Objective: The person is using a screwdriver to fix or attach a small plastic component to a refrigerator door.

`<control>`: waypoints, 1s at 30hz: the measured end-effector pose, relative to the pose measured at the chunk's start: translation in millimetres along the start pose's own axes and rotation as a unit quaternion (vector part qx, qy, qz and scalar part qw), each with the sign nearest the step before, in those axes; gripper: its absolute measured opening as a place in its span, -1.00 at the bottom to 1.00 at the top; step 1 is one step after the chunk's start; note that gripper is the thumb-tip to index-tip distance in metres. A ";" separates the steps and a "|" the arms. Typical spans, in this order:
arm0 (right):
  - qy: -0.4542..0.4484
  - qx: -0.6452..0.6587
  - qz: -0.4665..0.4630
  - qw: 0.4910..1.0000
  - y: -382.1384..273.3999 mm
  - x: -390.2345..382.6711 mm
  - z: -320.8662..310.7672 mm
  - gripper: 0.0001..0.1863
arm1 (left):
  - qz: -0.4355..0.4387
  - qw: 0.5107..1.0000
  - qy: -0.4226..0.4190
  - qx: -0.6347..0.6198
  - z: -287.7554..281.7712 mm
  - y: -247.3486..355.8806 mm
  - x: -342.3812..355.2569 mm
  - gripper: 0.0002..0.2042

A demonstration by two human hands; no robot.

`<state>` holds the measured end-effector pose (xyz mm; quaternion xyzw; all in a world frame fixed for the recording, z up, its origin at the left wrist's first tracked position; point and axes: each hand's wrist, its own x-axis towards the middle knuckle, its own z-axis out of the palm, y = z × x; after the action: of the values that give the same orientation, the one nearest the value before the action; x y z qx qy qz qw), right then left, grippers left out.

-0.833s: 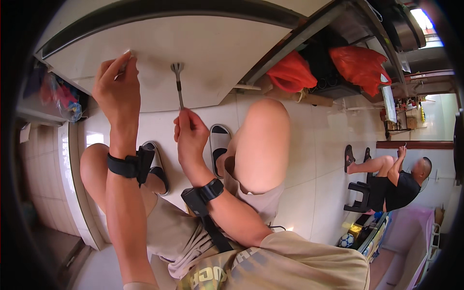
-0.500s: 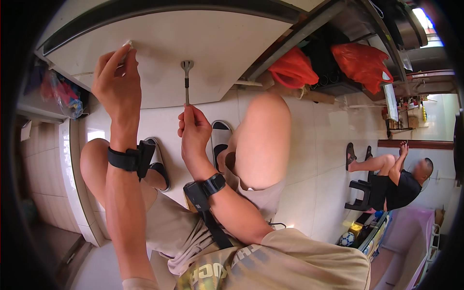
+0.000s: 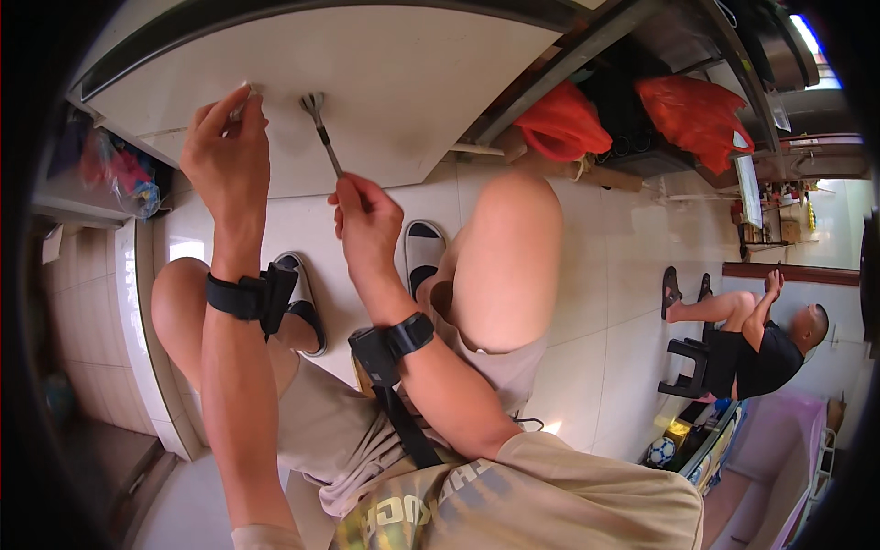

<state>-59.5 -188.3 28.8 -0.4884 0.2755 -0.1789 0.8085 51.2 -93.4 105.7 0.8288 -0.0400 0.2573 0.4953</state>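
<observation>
A white cabinet panel (image 3: 403, 82) with a dark edge strip spans the top of the view. My left hand (image 3: 223, 160) is closed at it, pinching a small white crumpled piece (image 3: 246, 90) that is partly hidden by the fingers. My right hand (image 3: 367, 225) is closed on the lower end of a slim metal tool (image 3: 327, 140) with a dark band and a wide, slotted head. That head is over the panel, to the right of my left fingertips; I cannot tell if it touches. Black straps with small devices sit on both wrists.
Red plastic bags (image 3: 687, 115) fill a shelf at upper right, and bagged items (image 3: 119, 174) sit at left. My knees and slippered feet are below the panel. Another person (image 3: 761, 357) in black sits at right on a dark stool (image 3: 683, 367), near a ball (image 3: 662, 451) and a pink tub (image 3: 779, 440).
My right hand has moved up, and the tool's head has swung up and to the left, closer to my left hand. My left hand has risen slightly.
</observation>
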 end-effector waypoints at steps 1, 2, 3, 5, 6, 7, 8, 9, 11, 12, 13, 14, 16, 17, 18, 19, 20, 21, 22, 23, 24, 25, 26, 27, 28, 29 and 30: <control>0.001 -0.001 0.004 1.000 0.3 1.6 0.0 -0.80 | 0.018 1.000 0.010 0.008 -1.7 4.0 1.9 -0.81; -0.002 -0.009 -0.015 1.000 -0.4 6.0 -0.6 -0.80 | 0.037 0.999 0.021 0.011 -0.7 7.7 3.8 -0.82; -0.006 -0.017 -0.034 0.999 -1.1 7.7 -1.2 -0.80 | 0.037 0.999 0.020 0.010 -0.1 5.9 3.9 -0.82; 0.001 -0.005 -0.015 1.000 22.4 6.0 -7.0 -0.81 | 0.063 0.994 0.084 -0.043 -0.7 2.1 8.2 -0.84; 0.026 -0.002 0.010 1.000 31.1 4.5 -8.3 -0.80 | 0.070 0.991 0.109 -0.036 1.1 3.5 9.7 -0.85; 0.052 0.002 0.035 0.998 38.6 4.0 -11.3 -0.80 | 0.073 0.990 0.110 -0.041 4.9 3.8 10.5 -0.85; 0.052 0.003 0.038 0.998 40.9 0.0 -5.7 -0.80 | 0.069 0.989 0.116 -0.055 3.1 -1.2 11.9 -0.85; 0.049 0.004 0.043 0.998 31.6 -2.3 0.8 -0.80 | 0.061 0.989 0.119 -0.070 1.0 -3.9 9.5 -0.84; -0.009 -0.003 -0.011 1.000 6.9 -4.0 12.5 -0.81 | 0.057 0.989 0.116 -0.071 1.3 -0.5 9.2 -0.87; -0.010 -0.017 -0.022 1.000 -8.1 -2.0 16.5 -0.82 | 0.055 0.989 0.113 -0.080 2.9 2.8 8.3 -0.89; -0.010 -0.018 -0.019 1.000 -4.5 -2.8 13.4 -0.82 | 0.052 0.989 0.112 -0.079 1.0 2.3 4.7 -0.89; -0.002 -0.020 -0.032 0.999 -0.4 2.6 8.0 -0.82 | 0.040 0.993 0.099 -0.046 2.1 5.0 3.5 -0.89; 0.018 -0.021 -0.040 0.999 25.5 14.7 -8.1 -0.81 | 0.032 0.995 0.087 -0.022 6.5 8.5 2.1 -0.89; 0.012 -0.018 -0.041 0.999 35.7 10.9 -9.3 -0.81 | 0.028 0.997 0.069 -0.009 5.2 2.1 0.3 -0.89; 0.036 -0.003 -0.006 0.999 41.1 5.7 -10.8 -0.81 | 0.023 0.998 0.050 0.001 5.9 -0.7 0.3 -0.89; 0.059 0.012 0.030 0.998 45.6 5.0 -11.5 -0.81 | 0.025 0.998 0.055 0.000 6.8 -1.2 2.6 -0.89; 0.060 0.008 0.018 0.998 43.3 4.6 -9.2 -0.80 | 0.023 0.998 0.051 -0.006 7.7 -1.1 2.2 -0.89; 0.057 0.008 0.024 0.998 29.8 0.3 -2.0 -0.80 | 0.020 0.999 0.047 -0.005 4.7 -2.6 -0.1 -0.88; 0.038 -0.008 -0.020 0.999 14.3 0.1 3.2 -0.80 | 0.018 0.999 0.048 0.001 1.6 -2.0 -0.1 -0.88; 0.024 -0.027 -0.067 0.997 -2.3 1.9 2.1 -0.80 | 0.020 0.998 0.052 -0.015 0.4 4.9 0.5 -0.88; 0.028 -0.034 -0.087 0.995 -9.9 8.9 -2.4 -0.80 | 0.024 0.998 0.056 -0.034 0.9 8.6 1.5 -0.88; 0.025 -0.035 -0.085 0.995 -14.8 12.2 -8.1 -0.81 | 0.022 0.998 0.056 -0.034 0.6 7.5 0.8 -0.88; 0.034 -0.029 -0.077 0.996 -11.6 13.3 -10.2 -0.82 | 0.034 0.997 0.064 -0.034 -0.4 5.9 2.2 -0.89; 0.044 -0.024 -0.072 0.996 -6.7 16.8 -16.8 -0.82 | 0.045 0.996 0.073 -0.038 1.4 6.5 3.3 -0.89; 0.054 -0.024 -0.053 0.997 6.1 18.6 -23.0 -0.83 | 0.044 0.995 0.074 -0.043 3.6 7.2 4.1 -0.89; 0.063 -0.022 -0.032 0.997 22.9 17.0 -26.0 -0.83 | 0.033 0.996 0.071 -0.051 5.3 6.3 4.3 -0.89; 0.082 0.012 0.020 0.996 30.9 8.9 -20.4 -0.84 | 0.022 0.996 0.069 -0.055 4.4 3.1 5.6 -0.89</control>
<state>-64.6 -193.2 -8.6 -0.4566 0.3479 -0.2055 0.7926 56.7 -97.6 109.2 0.7796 -0.0380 0.3219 0.5358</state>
